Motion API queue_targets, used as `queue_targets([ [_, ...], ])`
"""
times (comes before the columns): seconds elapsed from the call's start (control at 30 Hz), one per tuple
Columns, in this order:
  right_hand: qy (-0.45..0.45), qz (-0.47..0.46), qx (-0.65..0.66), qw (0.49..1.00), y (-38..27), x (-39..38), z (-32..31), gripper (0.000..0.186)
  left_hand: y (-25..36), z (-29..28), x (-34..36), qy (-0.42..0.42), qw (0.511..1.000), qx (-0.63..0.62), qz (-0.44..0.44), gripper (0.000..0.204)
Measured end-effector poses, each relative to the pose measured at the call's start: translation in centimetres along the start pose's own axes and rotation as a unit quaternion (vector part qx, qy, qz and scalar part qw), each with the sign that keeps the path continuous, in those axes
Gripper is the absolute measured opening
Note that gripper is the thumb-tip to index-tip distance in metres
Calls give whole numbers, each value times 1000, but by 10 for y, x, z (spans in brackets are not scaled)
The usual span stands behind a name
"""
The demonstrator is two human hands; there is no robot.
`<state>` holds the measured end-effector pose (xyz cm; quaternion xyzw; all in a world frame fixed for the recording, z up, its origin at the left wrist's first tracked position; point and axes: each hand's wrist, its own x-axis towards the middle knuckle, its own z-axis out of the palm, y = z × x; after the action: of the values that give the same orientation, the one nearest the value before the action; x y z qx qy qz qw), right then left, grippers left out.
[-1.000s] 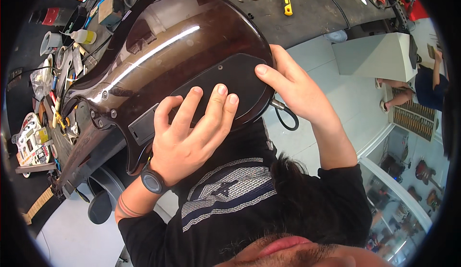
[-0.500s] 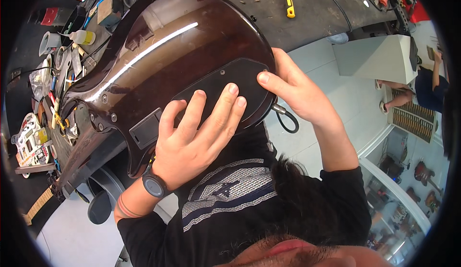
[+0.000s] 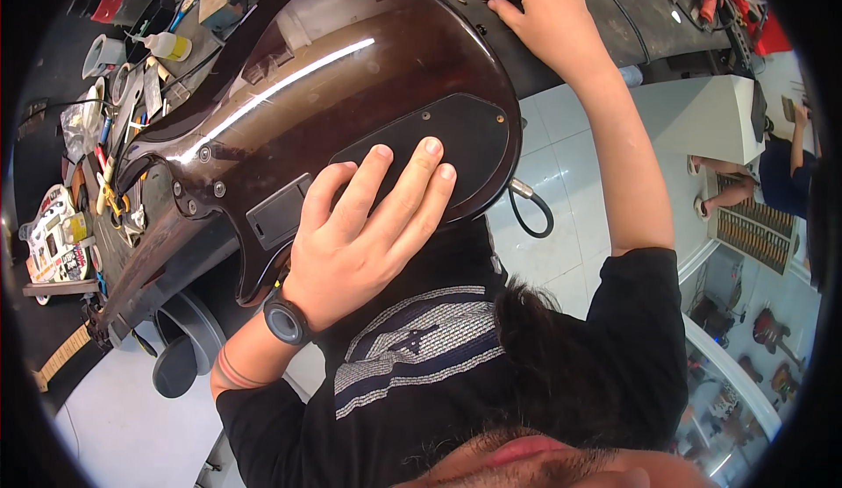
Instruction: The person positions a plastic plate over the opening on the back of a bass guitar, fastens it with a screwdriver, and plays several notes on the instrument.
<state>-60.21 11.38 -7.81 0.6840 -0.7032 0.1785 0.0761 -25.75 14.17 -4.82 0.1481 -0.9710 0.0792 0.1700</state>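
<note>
Through the head view I have the guitar (image 3: 351, 71) lying back side up, its glossy dark brown body partly on the desk (image 3: 671, 36) and partly over the person's front. The left hand (image 3: 360, 225) rests on it, palm down, fingers spread over the black cover plate (image 3: 474, 128); that grip is open, pressing flat, clasped around nothing. A watch (image 3: 285, 321) sits on the left wrist. The plate shows a screw (image 3: 427, 116) near its upper edge and a small brassy spot near its right end. A small black rectangular panel (image 3: 276, 211) lies just beside the left fingers.

The right hand (image 3: 545, 10) is off the guitar, out on the desk past the body's upper right edge, fingers curled down. Its underside is hidden at the top of my view, so I can't tell whether that grip is closed on anything. Tiny dark bits (image 3: 462, 0) lie near those fingertips.

A black cable (image 3: 549, 225) loops from a metal plug (image 3: 521, 189) at the body's lower right edge. Left side clutter: bottle (image 3: 168, 47), wooden block (image 3: 222, 1), yellow-handled scissors (image 3: 110, 200), plastic bag (image 3: 81, 128). Another person (image 3: 776, 168) shows at far right.
</note>
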Motion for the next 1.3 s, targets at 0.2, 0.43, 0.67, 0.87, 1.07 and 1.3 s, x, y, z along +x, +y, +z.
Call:
queue_targets([
  [0.2, 13, -33, 55, 998, -19, -10, -32, 7, -1, -1, -2, 10, 1000, -9, -19, 42],
  [0.43, -4, -183, 73, 980, -57, -68, -81, 13, -1, 1, -1, 10, 1000, -15, -12, 44],
  [0.67, -37, -230, -4, 972, -66, -67, -85, 15, -1, -1, -1, 13, 1000, -17, -12, 46],
  [0.87, -27, -266, -63, 961, -75, -62, -87, 15, -1, 0, -5, 12, 1000, -25, -12, 49],
  [1.07, -47, -234, 4, 971, -70, -61, -86, 16, -1, 0, -3, 23, 999, -31, -8, 51],
  [1.3, -36, -243, -4, 969, -73, -60, -80, 19, -2, -3, -5, 20, 999, -37, -11, 51],
])
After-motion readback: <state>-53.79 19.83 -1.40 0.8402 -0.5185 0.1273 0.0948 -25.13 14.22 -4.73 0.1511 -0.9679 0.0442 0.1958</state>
